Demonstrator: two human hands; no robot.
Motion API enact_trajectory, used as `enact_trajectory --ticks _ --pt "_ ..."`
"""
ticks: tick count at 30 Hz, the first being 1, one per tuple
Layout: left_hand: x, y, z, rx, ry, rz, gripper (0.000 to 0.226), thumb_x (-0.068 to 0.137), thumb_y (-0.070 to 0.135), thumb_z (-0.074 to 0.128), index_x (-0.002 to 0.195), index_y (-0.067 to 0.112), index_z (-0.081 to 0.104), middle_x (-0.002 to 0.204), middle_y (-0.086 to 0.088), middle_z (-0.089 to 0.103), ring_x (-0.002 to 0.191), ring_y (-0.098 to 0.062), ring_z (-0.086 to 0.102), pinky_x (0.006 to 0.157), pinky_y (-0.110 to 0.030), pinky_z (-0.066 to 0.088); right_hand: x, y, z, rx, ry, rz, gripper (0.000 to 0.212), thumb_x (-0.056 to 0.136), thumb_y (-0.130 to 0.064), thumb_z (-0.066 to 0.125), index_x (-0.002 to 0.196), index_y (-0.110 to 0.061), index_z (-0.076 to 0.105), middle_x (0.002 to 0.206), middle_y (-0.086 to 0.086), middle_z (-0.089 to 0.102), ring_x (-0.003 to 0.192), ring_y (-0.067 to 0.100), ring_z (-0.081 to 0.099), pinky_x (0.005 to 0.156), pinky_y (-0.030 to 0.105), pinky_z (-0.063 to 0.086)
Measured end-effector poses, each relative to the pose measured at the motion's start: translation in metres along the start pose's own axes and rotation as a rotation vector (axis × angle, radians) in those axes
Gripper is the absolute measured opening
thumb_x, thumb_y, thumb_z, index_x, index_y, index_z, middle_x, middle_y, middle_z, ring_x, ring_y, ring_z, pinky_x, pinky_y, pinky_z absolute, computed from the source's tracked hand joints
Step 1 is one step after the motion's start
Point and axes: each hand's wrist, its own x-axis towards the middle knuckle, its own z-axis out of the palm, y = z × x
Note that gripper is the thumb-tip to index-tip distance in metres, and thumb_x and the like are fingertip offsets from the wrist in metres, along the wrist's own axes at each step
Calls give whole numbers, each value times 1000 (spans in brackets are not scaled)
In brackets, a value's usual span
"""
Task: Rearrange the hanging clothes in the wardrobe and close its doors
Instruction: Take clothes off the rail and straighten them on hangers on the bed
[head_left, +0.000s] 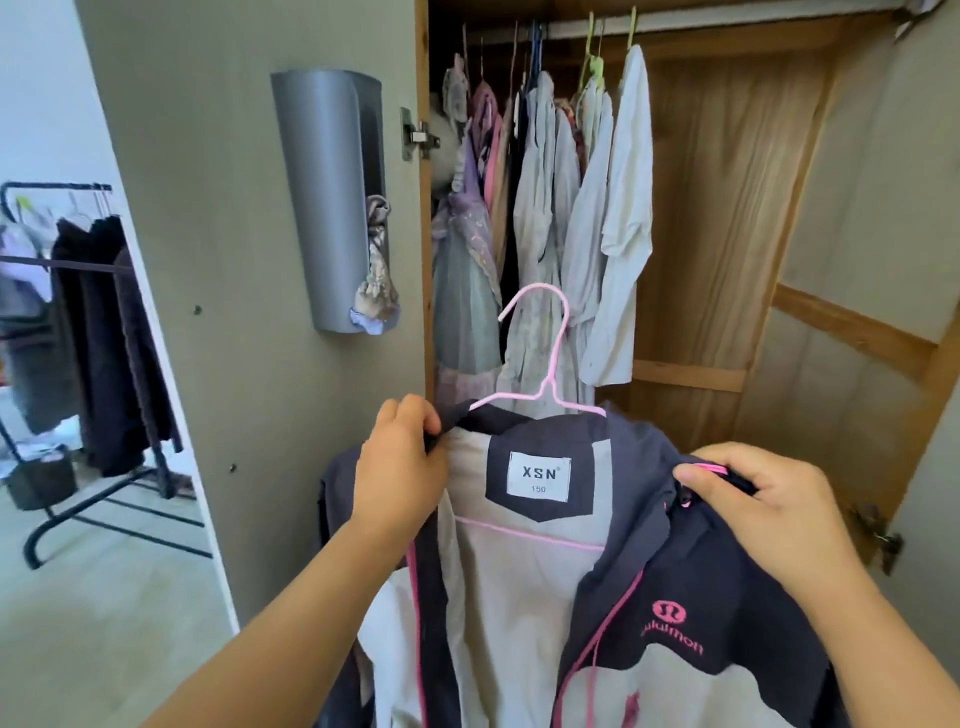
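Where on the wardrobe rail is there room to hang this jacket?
Free: the rail to the right of the white shirt, up to the right door. Crowded: the left part, where clothes hang packed together. Both hands hold the jacket on its pink hanger.

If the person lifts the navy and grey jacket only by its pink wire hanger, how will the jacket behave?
The navy and grey jacket looks floppy: it already sags in folds below both hands. It probably is light, since the thin pink wire hanger keeps its shape. It may slip off, because the right shoulder seems bunched in the right hand.
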Motion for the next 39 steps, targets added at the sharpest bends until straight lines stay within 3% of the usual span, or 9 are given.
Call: enact_trajectory --ticks 7,10,14,17,19,22,29,32,39 --pt "-87 4 -17 42 -191 84 46 70 3 69 60 36 39 57 12 49 62 -2 49 55 -15 34 13 10 11 131 -197 -135 10 80 -18 71 76 -27 70 77 -16 69 77 8 64 66 25 50" --pt "-112 -6 -43 54 -290 -34 15 77 52 57 76 37 57 69 16 63 62 -2 58 64 -28 50 12 12 22 228 -339 -197 14 77 -12 74 72 -25 71 70 -10 69 69 7 63 63 21 48" --pt "-141 -23 -94 285 13 -111 32 69 53 64 96 39 56 77 17 56 70 -3 53 67 -32 50 11 2 47 364 -495 -217 34 72 -2 76 72 -35 69 66 -12 68 62 -2 61 60 6 44" --pt "-161 -31 -130 465 -105 -173 71 60 57 76 123 34 51 113 18 45 100 -2 46 89 -26 40 10 -15 72 425 -611 -263 35 71 -4 77 67 -39 70 64 -13 68 65 2 63 61 4 43" --pt "-177 -31 -150 421 -188 -299 46 65 69 66 101 45 52 96 24 55 85 5 52 79 -24 44 4 -32 90 471 -669 -329 35 71 -2 76 67 -36 69 63 -13 67 64 2 62 61 5 43" --pt "-206 -36 -172 546 -24 -392 38 66 76 47 68 38 41 57 12 49 56 -10 47 57 -33 41 -6 -59 123 533 -752 -390 32 73 0 74 64 -31 69 65 -15 67 63 -1 61 59 4 42" --pt "-259 -36 -237 727 431 -610 31 80 43 68 81 13 59 59 12 52 65 -20 52 59 -33 39 -53 -135 210 675 -846 -575 25 74 -8 76 74 -32 67 75 -26 67 73 -8 60 62 2 40" --pt "-275 -43 -265 783 547 -698 19 79 29 71 80 16 58 60 15 53 61 -6 51 55 -28 35 -75 -169 253 716 -879 -583 12 75 -10 76 82 -20 72 78 -17 68 79 -6 59 67 4 41" --pt "-286 -90 -316 902 725 -826 17 76 33 74 78 23 59 68 17 55 67 -10 51 57 -19 34 -108 -256 357 770 -942 -628 11 79 -35 65 89 -31 67 87 -22 61 92 9 55 92 47 42"
